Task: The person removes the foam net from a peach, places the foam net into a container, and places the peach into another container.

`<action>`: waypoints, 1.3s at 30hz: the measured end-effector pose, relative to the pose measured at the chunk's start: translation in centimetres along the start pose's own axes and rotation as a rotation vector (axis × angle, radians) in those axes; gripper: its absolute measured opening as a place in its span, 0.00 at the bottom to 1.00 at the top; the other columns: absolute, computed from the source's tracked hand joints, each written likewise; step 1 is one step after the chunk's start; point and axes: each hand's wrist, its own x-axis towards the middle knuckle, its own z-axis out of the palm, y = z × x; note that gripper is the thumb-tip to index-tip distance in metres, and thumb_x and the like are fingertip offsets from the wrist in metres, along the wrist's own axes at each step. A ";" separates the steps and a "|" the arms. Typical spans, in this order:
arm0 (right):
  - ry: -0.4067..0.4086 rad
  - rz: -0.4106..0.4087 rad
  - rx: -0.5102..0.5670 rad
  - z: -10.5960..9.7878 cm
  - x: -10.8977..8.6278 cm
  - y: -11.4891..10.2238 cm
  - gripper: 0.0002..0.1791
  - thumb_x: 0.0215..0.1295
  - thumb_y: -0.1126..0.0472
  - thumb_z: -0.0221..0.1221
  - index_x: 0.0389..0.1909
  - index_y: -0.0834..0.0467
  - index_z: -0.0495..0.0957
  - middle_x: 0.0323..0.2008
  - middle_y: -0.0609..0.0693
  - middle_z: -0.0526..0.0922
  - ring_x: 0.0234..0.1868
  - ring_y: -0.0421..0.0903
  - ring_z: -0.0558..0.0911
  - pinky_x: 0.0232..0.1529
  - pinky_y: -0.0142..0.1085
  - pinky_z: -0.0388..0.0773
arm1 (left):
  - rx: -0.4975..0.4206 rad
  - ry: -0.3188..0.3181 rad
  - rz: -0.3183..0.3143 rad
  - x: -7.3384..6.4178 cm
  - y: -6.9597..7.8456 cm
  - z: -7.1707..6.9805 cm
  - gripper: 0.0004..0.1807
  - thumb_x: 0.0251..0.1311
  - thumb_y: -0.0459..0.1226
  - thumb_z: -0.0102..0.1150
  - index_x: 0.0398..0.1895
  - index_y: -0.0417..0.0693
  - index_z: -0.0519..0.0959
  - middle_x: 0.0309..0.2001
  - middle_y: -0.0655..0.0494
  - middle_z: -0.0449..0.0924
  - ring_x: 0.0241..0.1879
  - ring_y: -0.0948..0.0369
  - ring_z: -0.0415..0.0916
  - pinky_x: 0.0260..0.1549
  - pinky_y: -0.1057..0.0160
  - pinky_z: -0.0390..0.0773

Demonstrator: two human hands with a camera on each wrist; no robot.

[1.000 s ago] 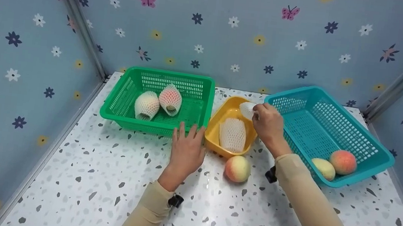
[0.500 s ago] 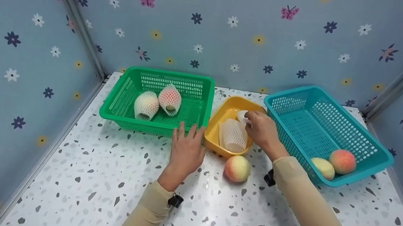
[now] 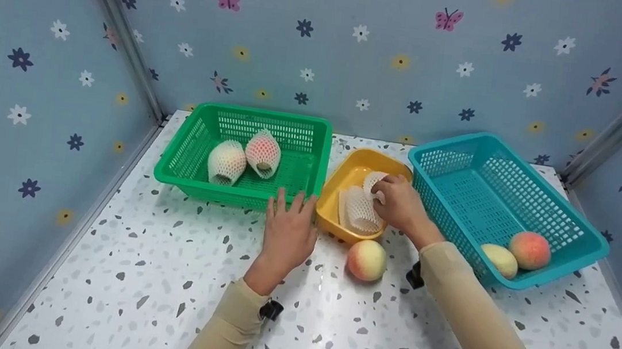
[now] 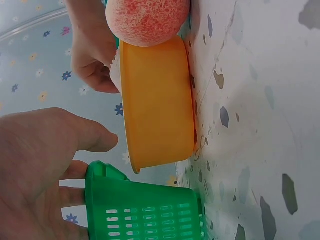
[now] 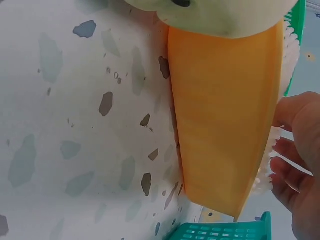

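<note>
My right hand (image 3: 400, 204) pinches a white foam fruit net (image 3: 374, 182) inside the small yellow bin (image 3: 351, 173). Another foam net (image 3: 363, 212) lies in that bin below it. From the right wrist view, the fingers curl around white netting at the bin's rim. Straight fingers of my left hand (image 3: 288, 233) rest over the front rim of the green basket (image 3: 239, 196), near its right corner. Two peaches in foam nets, one paler (image 3: 225, 161) and one pinker (image 3: 263, 154), sit in the green basket. A bare peach (image 3: 367, 261) stands on the table by the bin's front.
To the right, a teal basket (image 3: 470, 197) holds a red peach (image 3: 529, 250) and a yellowish fruit (image 3: 499, 260). The yellow bin stands between both baskets. Flower-patterned panels (image 3: 335, 55) enclose the speckled table (image 3: 173, 275) at the back and sides.
My right hand has come lower and slightly left into the yellow bin with the foam net. The net lying there has shifted a little right and forward. My left hand stays put.
</note>
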 end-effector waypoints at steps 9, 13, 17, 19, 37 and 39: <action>-0.209 0.057 0.020 -0.2 0.4 -0.5 0.15 0.62 0.58 0.63 0.49 0.55 0.81 0.54 0.55 0.79 0.51 0.53 0.77 0.57 0.50 0.72 | 0.003 0.011 0.003 0.3 -0.1 -0.1 0.30 0.61 0.43 0.61 0.67 0.51 0.70 0.63 0.45 0.70 0.66 0.33 0.55 0.61 0.34 0.54; -0.276 0.059 0.030 0.1 0.4 -0.7 0.16 0.64 0.58 0.61 0.52 0.55 0.80 0.55 0.56 0.79 0.50 0.52 0.78 0.57 0.50 0.72 | 0.002 0.005 -0.002 0.2 -0.1 -0.1 0.31 0.60 0.43 0.62 0.67 0.52 0.69 0.63 0.45 0.70 0.67 0.33 0.54 0.62 0.35 0.53; -0.337 0.074 0.035 0.5 0.3 -0.8 0.16 0.66 0.58 0.59 0.53 0.55 0.80 0.54 0.55 0.80 0.49 0.52 0.77 0.58 0.50 0.71 | -0.015 0.008 -0.001 0.0 0.0 0.0 0.33 0.58 0.43 0.66 0.67 0.50 0.70 0.63 0.45 0.70 0.67 0.33 0.53 0.62 0.34 0.53; -0.352 0.080 0.035 0.7 0.2 -0.8 0.15 0.66 0.59 0.58 0.53 0.54 0.81 0.53 0.55 0.80 0.49 0.52 0.77 0.58 0.49 0.70 | -0.020 0.012 0.002 -0.1 0.0 0.0 0.33 0.57 0.44 0.67 0.67 0.50 0.70 0.63 0.44 0.69 0.67 0.33 0.53 0.62 0.34 0.53; -0.210 -0.008 0.050 0.2 -0.2 -0.6 0.12 0.63 0.66 0.58 0.46 0.57 0.82 0.48 0.55 0.81 0.40 0.51 0.78 0.43 0.43 0.78 | -0.008 -0.012 -0.010 -0.1 0.0 0.2 0.33 0.58 0.45 0.66 0.67 0.51 0.69 0.64 0.45 0.69 0.67 0.34 0.53 0.63 0.35 0.51; -0.174 -0.029 0.047 -0.2 -0.3 -0.7 0.11 0.63 0.66 0.58 0.45 0.57 0.82 0.46 0.54 0.81 0.39 0.51 0.79 0.41 0.43 0.79 | -0.003 -0.015 -0.013 -0.1 -0.1 0.2 0.33 0.58 0.45 0.65 0.68 0.51 0.69 0.64 0.46 0.69 0.68 0.34 0.53 0.63 0.35 0.51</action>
